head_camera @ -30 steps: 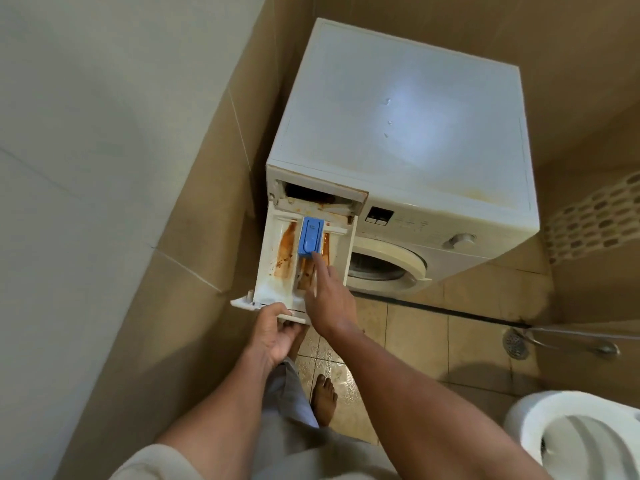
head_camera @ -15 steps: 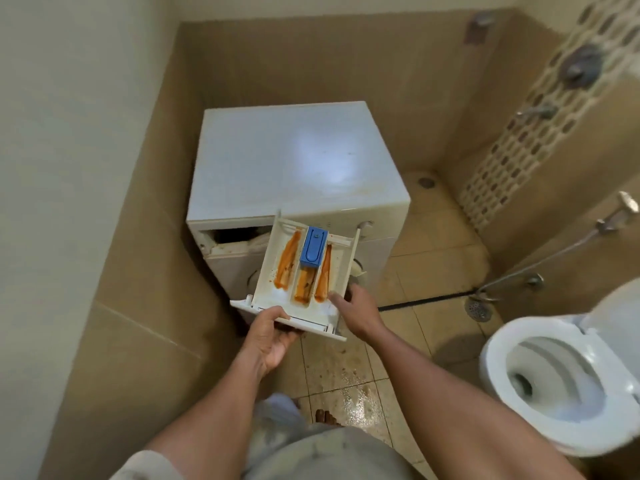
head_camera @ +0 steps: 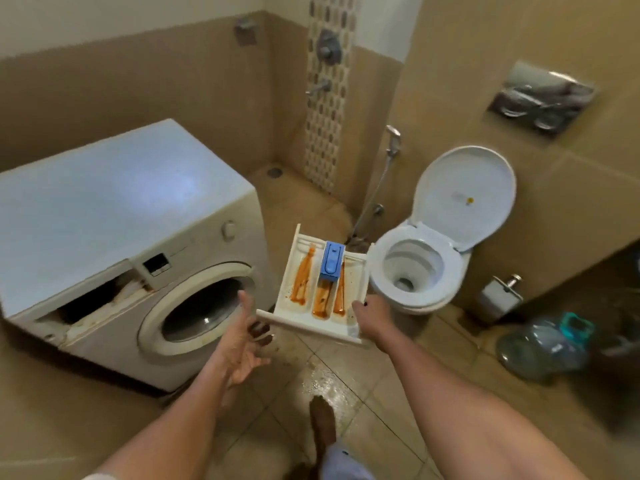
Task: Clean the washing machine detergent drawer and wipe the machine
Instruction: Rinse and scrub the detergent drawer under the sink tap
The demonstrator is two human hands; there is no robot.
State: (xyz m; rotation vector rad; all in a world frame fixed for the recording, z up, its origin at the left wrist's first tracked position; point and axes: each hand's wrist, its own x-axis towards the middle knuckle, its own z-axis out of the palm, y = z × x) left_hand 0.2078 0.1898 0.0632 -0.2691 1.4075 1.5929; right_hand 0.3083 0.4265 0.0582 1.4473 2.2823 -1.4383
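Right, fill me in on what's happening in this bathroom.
A person is standing between the washing machine and the toilet, holding the detergent drawer out of the machine. The right hand grips its front right corner. The left hand is open, fingers spread, by the front left corner. The drawer's compartments are streaked with orange-brown residue around a blue insert, and the machine's drawer slot gapes, its edges stained. No cleaning is visible yet.

Your right hand: fingers hidden under detergent drawer; washing machine cut off at left edge; water jug blurred.
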